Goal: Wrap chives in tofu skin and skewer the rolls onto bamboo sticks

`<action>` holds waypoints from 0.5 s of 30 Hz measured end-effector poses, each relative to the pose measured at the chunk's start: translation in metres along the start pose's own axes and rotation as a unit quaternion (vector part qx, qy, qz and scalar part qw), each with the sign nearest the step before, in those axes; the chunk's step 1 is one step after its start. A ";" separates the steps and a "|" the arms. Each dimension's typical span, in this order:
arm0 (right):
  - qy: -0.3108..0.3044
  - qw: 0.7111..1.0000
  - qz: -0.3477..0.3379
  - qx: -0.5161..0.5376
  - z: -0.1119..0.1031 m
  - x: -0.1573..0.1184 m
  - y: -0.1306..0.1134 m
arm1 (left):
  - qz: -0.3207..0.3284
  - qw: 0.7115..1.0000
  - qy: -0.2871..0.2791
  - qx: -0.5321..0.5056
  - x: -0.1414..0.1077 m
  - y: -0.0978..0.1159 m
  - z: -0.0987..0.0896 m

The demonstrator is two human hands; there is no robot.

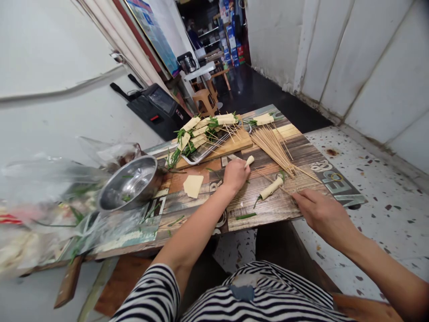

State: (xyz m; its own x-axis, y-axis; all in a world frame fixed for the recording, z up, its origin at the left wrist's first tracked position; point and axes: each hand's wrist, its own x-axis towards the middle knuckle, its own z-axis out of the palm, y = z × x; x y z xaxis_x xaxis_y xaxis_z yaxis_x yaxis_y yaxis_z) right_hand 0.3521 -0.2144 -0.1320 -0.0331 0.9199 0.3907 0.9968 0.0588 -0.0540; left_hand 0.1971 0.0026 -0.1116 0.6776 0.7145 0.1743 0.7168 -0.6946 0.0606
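My left hand (235, 175) is closed round a pale tofu-skin roll (250, 161) above the table, its end poking out past the fingers. My right hand (318, 212) pinches the end of a thin wooden skewer (285, 191) at the table's near right. That skewer runs to a second tofu-skin roll (271, 188) with green stalks sticking out of both ends; its tip shows on the far side. Left of my left hand lies a flat tofu-skin sheet (193, 185). A cut green stalk (246, 216) lies near the front edge.
Loose skewers (273, 147) fan out at the right. Behind, a metal tray (201, 154) on a wooden board (246, 142) carries several skewered rolls. A steel bowl (129, 183) stands at left, beside blurred plastic bags (43, 188). A knife's wooden handle (69, 281) overhangs the table's front edge.
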 end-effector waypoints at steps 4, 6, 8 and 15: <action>0.007 1.000 -0.005 -0.015 0.001 0.001 0.000 | 0.031 0.999 0.005 -0.019 -0.003 -0.002 0.003; -0.001 1.000 -0.004 -0.016 0.001 0.001 -0.001 | 0.043 0.999 0.011 -0.027 -0.005 -0.002 0.004; -0.015 1.000 -0.001 -0.012 0.001 0.001 -0.001 | 0.053 0.998 0.020 -0.031 -0.006 -0.002 0.004; -0.017 0.999 -0.007 -0.028 0.003 -0.001 0.000 | 0.087 0.996 0.024 -0.019 -0.005 -0.004 0.003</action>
State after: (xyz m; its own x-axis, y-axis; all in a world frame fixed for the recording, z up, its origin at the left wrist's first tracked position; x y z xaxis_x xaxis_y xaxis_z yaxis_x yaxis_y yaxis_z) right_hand 0.3520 -0.2144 -0.1355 -0.0491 0.9316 0.3600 0.9987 0.0517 0.0024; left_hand 0.1913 0.0014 -0.1155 0.7813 0.5793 0.2323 0.5825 -0.8104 0.0621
